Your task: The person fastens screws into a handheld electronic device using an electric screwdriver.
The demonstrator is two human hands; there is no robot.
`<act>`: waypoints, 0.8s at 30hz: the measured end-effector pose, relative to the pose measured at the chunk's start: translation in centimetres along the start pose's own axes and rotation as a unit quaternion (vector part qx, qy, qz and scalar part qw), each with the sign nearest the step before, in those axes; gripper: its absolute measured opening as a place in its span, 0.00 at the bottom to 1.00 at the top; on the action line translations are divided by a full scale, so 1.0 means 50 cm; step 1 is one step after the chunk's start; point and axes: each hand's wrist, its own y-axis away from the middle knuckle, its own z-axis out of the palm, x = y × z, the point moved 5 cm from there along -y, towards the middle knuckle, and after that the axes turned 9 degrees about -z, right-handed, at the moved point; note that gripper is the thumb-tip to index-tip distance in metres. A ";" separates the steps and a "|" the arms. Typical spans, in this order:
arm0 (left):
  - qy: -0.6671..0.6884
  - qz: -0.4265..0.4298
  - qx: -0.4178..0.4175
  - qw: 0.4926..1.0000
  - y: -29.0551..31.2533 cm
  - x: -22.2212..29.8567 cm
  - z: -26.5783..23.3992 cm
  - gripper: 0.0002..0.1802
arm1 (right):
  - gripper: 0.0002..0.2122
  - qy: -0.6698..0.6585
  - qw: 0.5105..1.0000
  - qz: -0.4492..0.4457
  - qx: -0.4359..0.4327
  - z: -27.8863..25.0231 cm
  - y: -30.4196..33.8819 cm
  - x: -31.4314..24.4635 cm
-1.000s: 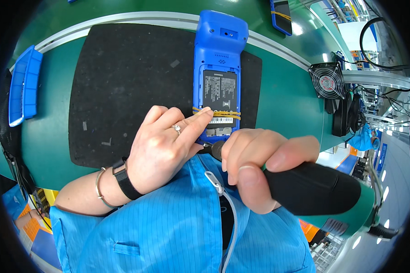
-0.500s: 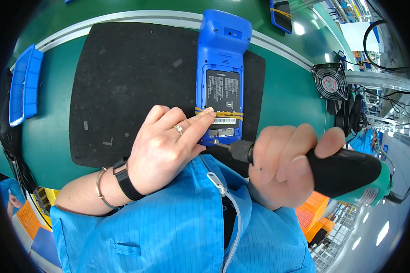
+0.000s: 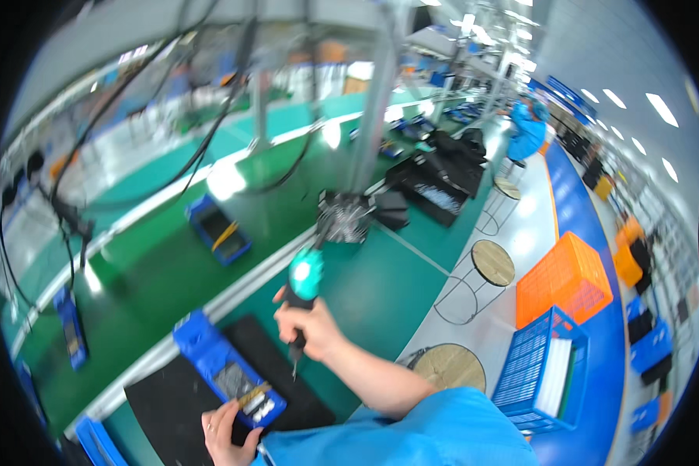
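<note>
A blue handheld terminal lies back side up on a black mat, its battery bay uncovered and a yellow rubber band round its lower part. My left hand holds the terminal's lower corner, fingers on its edge and thumb near the bottom end. My right hand is wrapped round the black grip of an electric screwdriver with a green rear end. Its bit points down beside the terminal, above the mat and apart from the terminal.
Beyond the screwdriver stands a small fan. Another blue device lies on the green surface past the metal rail. A blue tray is at lower left. Stools, an orange crate and a blue basket stand at right.
The view has swung to the right and up the line. The screwdriver's bit has left the terminal's lower end and the tool is now upright. My left hand stays at the terminal.
</note>
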 end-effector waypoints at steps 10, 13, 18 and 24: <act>0.097 -0.131 0.063 0.985 -0.113 -0.015 0.038 0.53 | 0.11 0.012 0.997 -0.020 -0.072 0.005 0.018 -0.012; -0.047 -0.093 0.127 0.986 -0.167 -0.017 0.068 0.56 | 0.11 0.003 0.997 -0.025 -0.069 0.003 0.010 -0.004; -0.196 -0.116 0.158 0.961 -0.210 -0.024 0.102 0.64 | 0.12 -0.009 0.998 -0.027 -0.049 -0.004 -0.005 0.009; -0.228 -0.107 0.206 0.946 -0.226 -0.089 0.104 0.62 | 0.11 -0.037 0.997 -0.044 -0.045 -0.002 -0.007 0.013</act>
